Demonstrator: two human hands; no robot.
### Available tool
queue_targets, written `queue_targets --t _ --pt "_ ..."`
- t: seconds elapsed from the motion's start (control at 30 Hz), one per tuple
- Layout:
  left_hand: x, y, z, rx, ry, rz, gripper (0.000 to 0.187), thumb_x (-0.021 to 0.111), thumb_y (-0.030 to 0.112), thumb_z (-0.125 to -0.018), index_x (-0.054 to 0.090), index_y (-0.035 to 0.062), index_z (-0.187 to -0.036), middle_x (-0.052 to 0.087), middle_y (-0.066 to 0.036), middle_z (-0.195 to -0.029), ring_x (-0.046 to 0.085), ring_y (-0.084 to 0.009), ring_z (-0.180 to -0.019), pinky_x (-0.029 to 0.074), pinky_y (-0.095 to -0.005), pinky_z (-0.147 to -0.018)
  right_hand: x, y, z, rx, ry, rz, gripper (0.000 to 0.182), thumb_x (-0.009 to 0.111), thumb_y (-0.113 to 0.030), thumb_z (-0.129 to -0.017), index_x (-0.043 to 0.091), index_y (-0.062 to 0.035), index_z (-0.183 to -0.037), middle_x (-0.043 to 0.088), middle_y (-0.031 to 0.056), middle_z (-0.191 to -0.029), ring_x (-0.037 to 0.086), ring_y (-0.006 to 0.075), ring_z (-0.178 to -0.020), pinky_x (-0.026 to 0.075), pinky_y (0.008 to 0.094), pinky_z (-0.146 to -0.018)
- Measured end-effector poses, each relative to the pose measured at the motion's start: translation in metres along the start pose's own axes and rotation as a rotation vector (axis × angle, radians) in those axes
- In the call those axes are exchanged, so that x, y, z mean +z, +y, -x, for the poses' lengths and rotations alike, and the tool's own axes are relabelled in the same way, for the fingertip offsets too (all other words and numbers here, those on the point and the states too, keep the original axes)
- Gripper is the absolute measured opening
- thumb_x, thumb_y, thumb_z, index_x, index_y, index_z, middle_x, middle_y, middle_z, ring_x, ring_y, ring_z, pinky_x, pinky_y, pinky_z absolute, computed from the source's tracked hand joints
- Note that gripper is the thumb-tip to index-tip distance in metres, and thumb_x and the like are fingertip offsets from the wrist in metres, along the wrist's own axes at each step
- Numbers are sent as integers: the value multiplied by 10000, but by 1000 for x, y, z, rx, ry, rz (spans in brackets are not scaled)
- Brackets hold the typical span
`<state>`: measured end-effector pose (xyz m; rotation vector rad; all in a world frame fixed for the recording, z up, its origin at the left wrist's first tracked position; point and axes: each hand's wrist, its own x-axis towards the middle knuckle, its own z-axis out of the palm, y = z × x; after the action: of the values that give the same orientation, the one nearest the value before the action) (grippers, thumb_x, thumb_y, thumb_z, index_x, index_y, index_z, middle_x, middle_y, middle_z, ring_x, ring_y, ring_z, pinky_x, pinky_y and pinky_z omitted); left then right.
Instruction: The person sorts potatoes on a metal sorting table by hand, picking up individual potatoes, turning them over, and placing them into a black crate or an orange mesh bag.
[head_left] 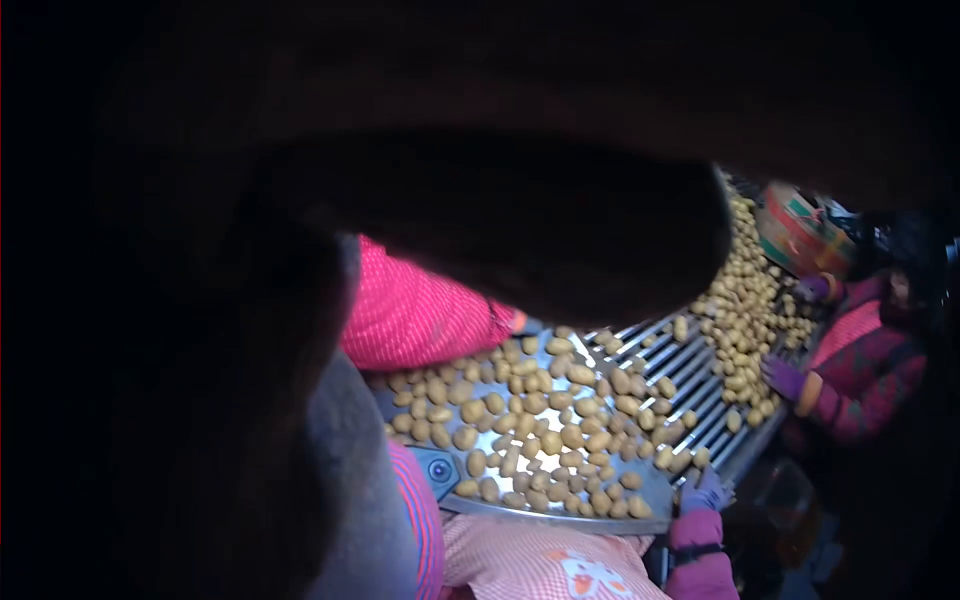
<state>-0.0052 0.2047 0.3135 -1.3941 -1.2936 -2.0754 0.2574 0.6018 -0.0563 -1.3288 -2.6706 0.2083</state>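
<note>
Many potatoes (572, 436) lie on a metal tray (655, 492) and on the bars (688, 368) of a slatted grille. My right hand (706, 490), in a pale purple glove, is at the near right edge of the tray, beside a few potatoes, with its fingers apart. A pink dotted sleeve (425, 315) reaches in from the left. Only a sliver of my left hand (534, 326), in a bluish glove, shows past its orange cuff at the far side of the tray. A large dark shape close to the lens hides its fingers.
Across the grille a co-worker in a patterned jacket (875, 375) has purple-gloved hands (786, 378) at a potato heap (745, 310). A striped sack (800, 230) stands behind. Near me are a checked apron (540, 550), a striped cuff (420, 515) and a bolted bracket (437, 470).
</note>
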Motion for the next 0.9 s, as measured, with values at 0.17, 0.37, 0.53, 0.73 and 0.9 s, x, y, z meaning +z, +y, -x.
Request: queue_targets --t 0.17,0.37,0.53,0.73,0.9 --pt "15 -2 28 -71 -171 -80 622 445 430 -956 462 -96 -1289 510 -280 -1308 632 -365 -957 520 -329 -788 -20 -22 21 -106 189 128 424 511 -386 -927 631 -81 -1196 683 178 -978 631 361 -965 336 508 -1032" --pt "-8 -18 -29 71 9 114 619 455 417 -951 448 -92 -1304 498 -281 -1321 624 -366 -981 506 -339 -820 12 15 4 -320 463 315 454 550 -378 -901 624 -83 -1239 677 210 -1025 632 368 -1002 315 483 -1076" --pt "-16 -28 -38 48 -27 196 619 464 407 -947 436 -88 -1317 489 -283 -1332 618 -368 -1001 494 -348 -847 -3 -1 6 -345 241 246 456 572 -359 -883 598 -85 -1246 665 193 -1079 583 363 -1094 342 527 -1049" --pt "11 -24 8 -25 -17 231 619 474 394 -943 422 -84 -1333 477 -285 -1346 610 -370 -1025 479 -359 -879 -5 -2 17 -27 95 187 477 523 -452 -907 622 -106 -1220 651 157 -1181 581 334 -1151 279 501 -1108" --pt "14 -22 14 -34 12 258 622 483 383 -939 410 -81 -1346 467 -286 -1357 603 -371 -1045 467 -367 -906 -2 1 14 5 29 174 468 487 -446 -924 606 -120 -1238 661 132 -1169 602 323 -1109 260 505 -1103"
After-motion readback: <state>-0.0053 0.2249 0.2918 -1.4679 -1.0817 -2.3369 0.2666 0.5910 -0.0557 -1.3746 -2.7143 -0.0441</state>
